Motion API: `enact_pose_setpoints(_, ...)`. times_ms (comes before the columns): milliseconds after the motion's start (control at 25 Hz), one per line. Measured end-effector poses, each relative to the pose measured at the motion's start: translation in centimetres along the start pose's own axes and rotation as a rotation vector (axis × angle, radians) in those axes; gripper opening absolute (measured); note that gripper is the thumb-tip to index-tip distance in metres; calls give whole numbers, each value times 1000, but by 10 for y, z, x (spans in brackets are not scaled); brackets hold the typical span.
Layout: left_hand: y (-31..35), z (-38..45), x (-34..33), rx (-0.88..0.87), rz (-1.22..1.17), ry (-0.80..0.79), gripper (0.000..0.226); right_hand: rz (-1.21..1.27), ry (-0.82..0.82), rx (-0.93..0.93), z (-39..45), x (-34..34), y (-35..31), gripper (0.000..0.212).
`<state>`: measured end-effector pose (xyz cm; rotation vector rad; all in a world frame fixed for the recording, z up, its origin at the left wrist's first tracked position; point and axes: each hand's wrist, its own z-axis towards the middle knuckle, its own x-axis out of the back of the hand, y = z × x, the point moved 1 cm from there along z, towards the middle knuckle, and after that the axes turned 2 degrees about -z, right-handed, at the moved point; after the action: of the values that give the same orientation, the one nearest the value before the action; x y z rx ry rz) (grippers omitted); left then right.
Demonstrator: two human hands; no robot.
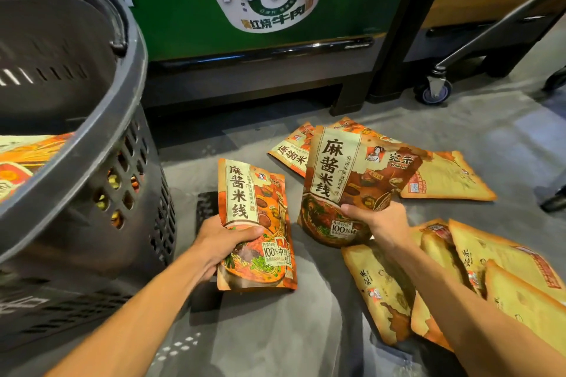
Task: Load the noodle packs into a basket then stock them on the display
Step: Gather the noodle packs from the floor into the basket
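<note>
Noodle packs (441, 174) lie scattered on the floor (275, 330) beside the basket (101, 119), which seems part-filled already, while the left hand (223, 242) and right hand (375, 220) each have fingers clamped on 1 pack's lower half, held upright, probably for dropping in together.

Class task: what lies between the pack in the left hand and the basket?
Head view: only bare grey floor separates the left hand's pack from the basket.
</note>
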<state>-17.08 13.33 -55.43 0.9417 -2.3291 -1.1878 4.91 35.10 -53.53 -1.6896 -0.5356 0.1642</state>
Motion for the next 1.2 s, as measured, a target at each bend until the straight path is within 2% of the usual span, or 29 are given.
enact_pose_setpoints(120, 18, -12, -10, -80, 8, 55, 38, 55, 93, 9, -1, -3, -18, 34)
enact_pose_setpoints(320, 66, -42, -37, -247, 70, 68, 32, 179, 135, 43, -6, 13, -71, 37)
enact_pose_setpoints(480, 129, -82, -51, -416, 170, 129, 36, 141, 137, 185, -26, 36, -135, 28)
enact_pose_setpoints(720, 244, -177, -54, -708, 278, 236, 36, 211, 135, 377, -69, 48, -259, 36)
enact_pose_setpoints(840, 292, -223, -14, -789, 251, 257, 33, 279, 70, 475, -96, 31, -324, 24)
enact_pose_setpoints(960, 323, -261, 48, -822, 143, 248, 39, 322, -20, 534, -121, -5, -370, 26)
enact_pose_setpoints(1200, 329, -315, 191, -794, 50, 365, 43, 357, -295, 544, -170, -122, -412, 24)
